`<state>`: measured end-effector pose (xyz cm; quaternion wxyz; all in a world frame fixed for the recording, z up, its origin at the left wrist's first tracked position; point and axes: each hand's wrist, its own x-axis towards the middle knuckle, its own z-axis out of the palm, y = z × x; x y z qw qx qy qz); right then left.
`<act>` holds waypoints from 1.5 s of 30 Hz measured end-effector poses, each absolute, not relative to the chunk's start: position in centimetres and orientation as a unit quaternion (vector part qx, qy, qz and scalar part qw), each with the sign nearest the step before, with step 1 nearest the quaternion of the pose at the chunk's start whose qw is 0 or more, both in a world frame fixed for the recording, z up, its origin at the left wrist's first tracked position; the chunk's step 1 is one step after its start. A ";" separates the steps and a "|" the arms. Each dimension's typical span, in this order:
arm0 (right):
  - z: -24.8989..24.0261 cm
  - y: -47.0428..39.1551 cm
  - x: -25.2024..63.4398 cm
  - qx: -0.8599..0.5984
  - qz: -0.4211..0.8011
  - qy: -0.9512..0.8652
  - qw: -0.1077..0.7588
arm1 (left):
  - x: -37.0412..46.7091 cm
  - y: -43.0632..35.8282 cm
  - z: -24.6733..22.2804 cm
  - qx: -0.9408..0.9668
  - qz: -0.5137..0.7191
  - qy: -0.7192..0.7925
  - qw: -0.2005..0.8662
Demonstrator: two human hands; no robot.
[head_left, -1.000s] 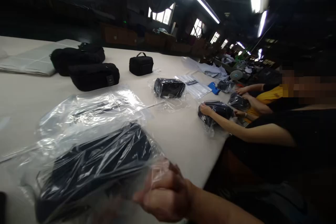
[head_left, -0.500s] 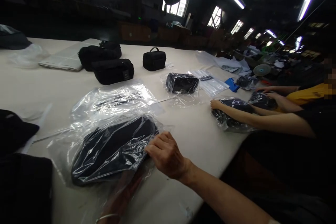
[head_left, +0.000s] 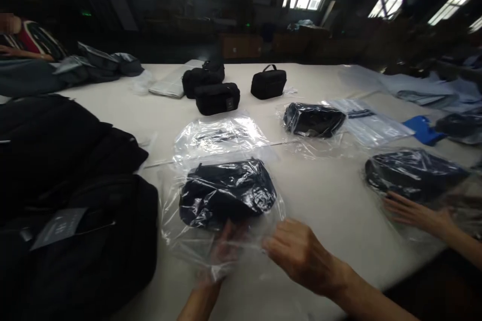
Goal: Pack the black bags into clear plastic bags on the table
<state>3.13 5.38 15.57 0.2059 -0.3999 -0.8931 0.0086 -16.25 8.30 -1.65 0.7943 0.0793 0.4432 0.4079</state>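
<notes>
A dark zip pouch (head_left: 222, 193) lies inside a clear plastic bag (head_left: 175, 230) on the table in front of me. My left hand (head_left: 226, 246) reaches into the bag's near end, at the pouch's lower edge. Plastic and motion blur smear its fingers, so their grip is unclear. My right hand (head_left: 293, 248) is closed in a pinch on the bag's near right edge. Beneath the bag's far side is a stack of flat clear bags (head_left: 222, 135) with dark print.
Black bags with tags (head_left: 124, 230) are heaped at the left. A bagged pouch (head_left: 314, 119), two black cases (head_left: 217, 98) and a handled case (head_left: 268, 83) stand farther back. At right, a co-worker's hand (head_left: 414, 210) touches another bagged item (head_left: 417, 173).
The view has swung left. My left hand has drawn back toward the bag's near end. My right hand still pinches the bag edge, now lower than the pouch, which sits farther in.
</notes>
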 end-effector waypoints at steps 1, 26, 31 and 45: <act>14.4 4.6 2.7 -0.391 0.025 -0.900 0.192 | -15.9 8.6 -1.7 0.093 0.409 0.443 0.792; 7.8 18.0 -7.2 -0.402 -0.070 -0.903 0.132 | -24.6 1.6 -5.2 0.840 0.084 0.535 0.026; 7.4 19.9 -6.2 -0.395 -0.102 -0.899 0.160 | -24.6 0.9 -3.8 0.833 0.085 0.545 0.056; 7.3 11.3 2.0 -0.384 0.048 -0.905 0.177 | -29.6 -5.1 -4.1 0.581 0.285 0.700 0.304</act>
